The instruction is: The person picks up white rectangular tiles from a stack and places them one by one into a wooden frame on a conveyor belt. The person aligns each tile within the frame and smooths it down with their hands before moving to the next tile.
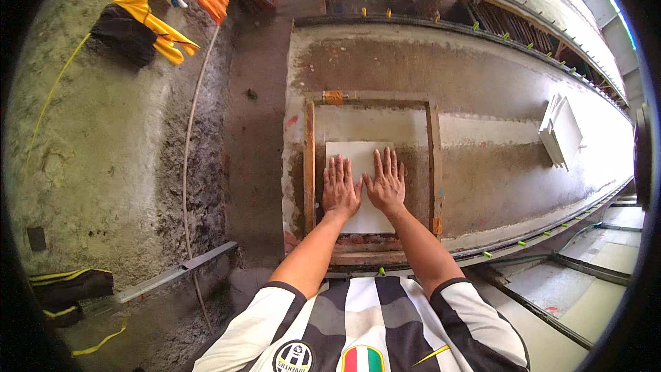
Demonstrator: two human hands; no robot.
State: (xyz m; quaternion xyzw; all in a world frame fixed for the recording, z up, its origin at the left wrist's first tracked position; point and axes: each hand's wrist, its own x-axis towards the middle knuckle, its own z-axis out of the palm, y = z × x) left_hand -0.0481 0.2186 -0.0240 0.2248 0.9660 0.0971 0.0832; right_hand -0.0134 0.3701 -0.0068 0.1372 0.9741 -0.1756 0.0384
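A white rectangular sheet (pixel 366 218) lies inside a wooden frame (pixel 434 158) on a long, stained worktable (pixel 492 189). My left hand (pixel 342 189) rests on the sheet's left part, palm down, fingers stretched away from me. On its right part, my right hand (pixel 387 184) lies flat in the same way, with the fingers slightly spread. The two thumbs point toward each other, close together near the sheet's middle. Neither hand grips anything. My palms hide parts of the sheet, and orange tape (pixel 333 97) wraps the frame's far bar.
Loosely piled white sheets (pixel 561 131) lie farther right on the table. Rails with small green clips (pixel 521 243) run along its long edges. Clothes (pixel 148 27) hang by the rough wall at left, near a cable (pixel 189 138). A metal bar (pixel 177 273) juts out at lower left.
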